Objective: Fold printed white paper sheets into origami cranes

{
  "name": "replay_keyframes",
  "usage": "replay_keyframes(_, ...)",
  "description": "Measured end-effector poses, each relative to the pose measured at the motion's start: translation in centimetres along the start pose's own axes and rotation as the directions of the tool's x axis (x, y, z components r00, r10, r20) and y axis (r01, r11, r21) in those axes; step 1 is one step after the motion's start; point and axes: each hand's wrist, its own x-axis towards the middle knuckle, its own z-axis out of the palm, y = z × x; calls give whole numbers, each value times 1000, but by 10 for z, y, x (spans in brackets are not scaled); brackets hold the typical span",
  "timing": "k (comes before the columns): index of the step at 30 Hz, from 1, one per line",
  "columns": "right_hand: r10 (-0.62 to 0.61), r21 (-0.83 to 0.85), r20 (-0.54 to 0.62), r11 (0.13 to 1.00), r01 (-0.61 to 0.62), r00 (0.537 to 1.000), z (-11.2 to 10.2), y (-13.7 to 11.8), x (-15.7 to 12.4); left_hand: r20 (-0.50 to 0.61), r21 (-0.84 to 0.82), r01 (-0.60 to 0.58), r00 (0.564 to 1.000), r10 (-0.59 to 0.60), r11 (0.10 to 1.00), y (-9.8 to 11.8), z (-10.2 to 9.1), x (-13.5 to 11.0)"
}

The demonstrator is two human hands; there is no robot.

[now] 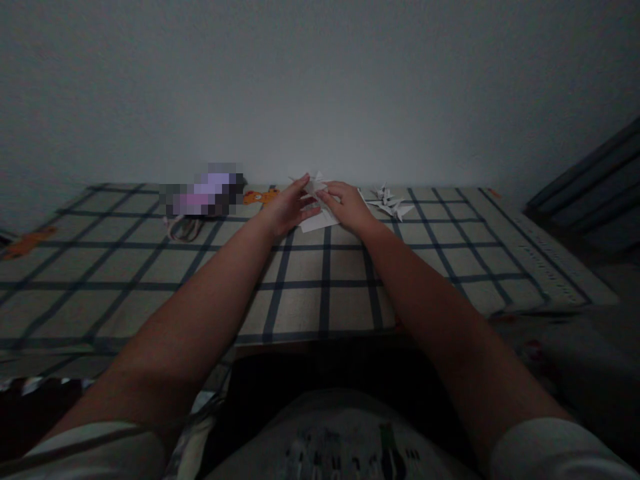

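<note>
My left hand point(289, 208) grasps the left side of a small, pointed, folded white paper piece point(316, 183), above a flat white paper sheet point(319, 223); my right hand point(349, 204) holds its right side, equally near, the piece's long axis unclear. Beyond, spiky white paper folds point(391, 205) lie on the cream, blue-checked cloth-covered tabletop point(450, 230).

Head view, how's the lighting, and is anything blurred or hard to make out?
Head view: dim and grainy, the wall murky grey without strong glare; also in the head view, coarse pixel blocks cover the purple item, and the white paper between the left hand and right hand looks soft, its folds hard to read.
</note>
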Motion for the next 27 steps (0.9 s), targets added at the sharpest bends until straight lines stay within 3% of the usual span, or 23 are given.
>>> replay_keyframes(6, 128, 152, -124, 982, -109, 984, 1, -5, 1, 70, 84, -96, 993, 91, 992, -8, -4, 4)
replay_keyframes(14, 261, 381, -251, 912, -152, 932, 2, 3, 8, -27, 96, -149, 988, 153, 984, -7, -1, 3)
replay_keyframes(19, 386, 487, -173, 833, -262, 906, 4, 7, 10, -74, 102, -144, 986, 152, 984, -8, -1, 6)
replay_keyframes(27, 338, 448, -142, 860, -244, 930, -1, -3, 6, -64, 105, -121, 990, 128, 987, -6, -2, 5)
